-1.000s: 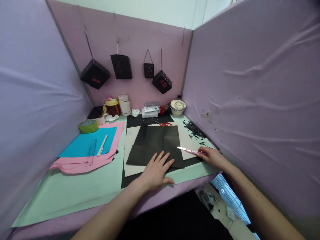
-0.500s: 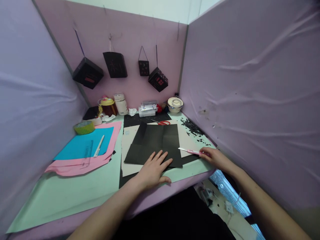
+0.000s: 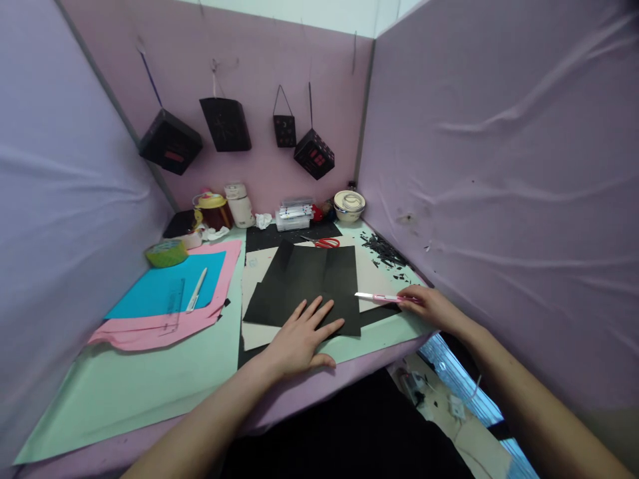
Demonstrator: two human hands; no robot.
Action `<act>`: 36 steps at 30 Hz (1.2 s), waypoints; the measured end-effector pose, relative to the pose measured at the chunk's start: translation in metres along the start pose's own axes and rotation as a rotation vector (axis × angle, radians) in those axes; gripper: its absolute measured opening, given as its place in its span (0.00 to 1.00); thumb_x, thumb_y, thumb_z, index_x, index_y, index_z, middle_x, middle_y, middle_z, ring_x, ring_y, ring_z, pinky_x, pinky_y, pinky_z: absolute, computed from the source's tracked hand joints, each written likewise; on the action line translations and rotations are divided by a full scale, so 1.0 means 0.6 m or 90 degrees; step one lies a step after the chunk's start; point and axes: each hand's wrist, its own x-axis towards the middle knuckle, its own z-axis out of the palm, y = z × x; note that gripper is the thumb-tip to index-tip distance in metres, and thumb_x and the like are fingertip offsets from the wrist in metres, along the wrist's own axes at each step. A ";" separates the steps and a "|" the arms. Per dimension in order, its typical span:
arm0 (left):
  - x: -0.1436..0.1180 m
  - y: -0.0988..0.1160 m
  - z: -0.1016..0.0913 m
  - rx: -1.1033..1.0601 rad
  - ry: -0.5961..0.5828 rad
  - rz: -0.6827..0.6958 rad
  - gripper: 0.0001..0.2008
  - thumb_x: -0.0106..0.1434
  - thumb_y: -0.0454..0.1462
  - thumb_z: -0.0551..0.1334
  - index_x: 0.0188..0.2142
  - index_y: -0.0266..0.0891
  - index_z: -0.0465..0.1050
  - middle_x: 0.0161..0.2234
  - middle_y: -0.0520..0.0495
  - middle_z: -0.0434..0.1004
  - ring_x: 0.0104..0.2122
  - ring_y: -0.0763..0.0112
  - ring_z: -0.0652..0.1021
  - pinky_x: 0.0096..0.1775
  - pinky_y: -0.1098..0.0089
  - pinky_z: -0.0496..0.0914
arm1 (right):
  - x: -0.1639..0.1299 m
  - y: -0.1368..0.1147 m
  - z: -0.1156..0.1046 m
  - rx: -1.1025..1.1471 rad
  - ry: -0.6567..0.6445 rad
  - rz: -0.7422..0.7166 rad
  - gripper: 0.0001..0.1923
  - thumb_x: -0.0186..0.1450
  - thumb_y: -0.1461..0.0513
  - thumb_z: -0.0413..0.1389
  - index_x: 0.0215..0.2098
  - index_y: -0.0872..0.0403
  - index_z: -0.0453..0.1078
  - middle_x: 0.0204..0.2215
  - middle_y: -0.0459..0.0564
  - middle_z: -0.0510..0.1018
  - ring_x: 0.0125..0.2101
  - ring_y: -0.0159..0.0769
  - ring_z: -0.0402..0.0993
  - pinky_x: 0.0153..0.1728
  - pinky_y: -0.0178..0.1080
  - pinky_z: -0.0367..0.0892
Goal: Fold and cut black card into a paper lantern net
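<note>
A creased black paper sheet (image 3: 309, 279) lies on a beige board (image 3: 257, 266) near the table's front edge. My left hand (image 3: 299, 336) rests flat on the sheet's near edge, fingers spread. To the right, my right hand (image 3: 432, 307) grips a pink craft knife (image 3: 379, 297) whose blade points left at the sheet's right edge.
Red scissors (image 3: 324, 243) lie behind the sheet; black paper scraps (image 3: 384, 253) sit at the right wall. Blue and pink papers (image 3: 164, 293) with a ruler and white pen (image 3: 196, 291) lie left, beside a tape roll (image 3: 167, 253). Jars and boxes line the back; black lanterns (image 3: 224, 123) hang above.
Both hands stay in place on the sheet and on the knife. The view has shifted slightly, and the knife lies a little closer to the sheet's right edge.
</note>
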 end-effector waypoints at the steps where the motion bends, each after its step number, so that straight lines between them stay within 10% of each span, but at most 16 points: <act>1: 0.000 0.000 0.000 0.002 -0.001 0.002 0.39 0.58 0.61 0.55 0.65 0.53 0.49 0.68 0.45 0.39 0.66 0.50 0.43 0.62 0.48 0.41 | 0.003 0.000 -0.002 0.002 0.008 -0.007 0.16 0.65 0.52 0.50 0.40 0.52 0.73 0.38 0.52 0.78 0.37 0.40 0.73 0.39 0.39 0.65; 10: -0.002 -0.001 0.002 0.022 0.009 0.015 0.39 0.58 0.62 0.53 0.65 0.54 0.49 0.68 0.45 0.37 0.66 0.50 0.42 0.62 0.47 0.39 | 0.044 -0.014 -0.006 0.011 -0.023 -0.043 0.14 0.64 0.53 0.52 0.38 0.52 0.75 0.34 0.51 0.78 0.35 0.39 0.73 0.37 0.39 0.65; 26: 0.060 -0.011 0.006 0.010 0.004 -0.082 0.42 0.56 0.66 0.49 0.65 0.52 0.49 0.68 0.43 0.42 0.65 0.49 0.48 0.60 0.47 0.47 | -0.026 -0.034 0.007 0.047 -0.056 0.015 0.16 0.65 0.50 0.51 0.40 0.50 0.74 0.37 0.50 0.78 0.36 0.39 0.72 0.38 0.38 0.64; 36: 0.070 -0.027 -0.003 -0.019 0.021 0.025 0.42 0.58 0.64 0.51 0.63 0.40 0.57 0.67 0.39 0.44 0.66 0.53 0.46 0.62 0.56 0.47 | -0.034 -0.045 0.005 0.019 -0.068 -0.002 0.17 0.66 0.49 0.48 0.40 0.50 0.73 0.36 0.51 0.77 0.36 0.39 0.72 0.37 0.39 0.65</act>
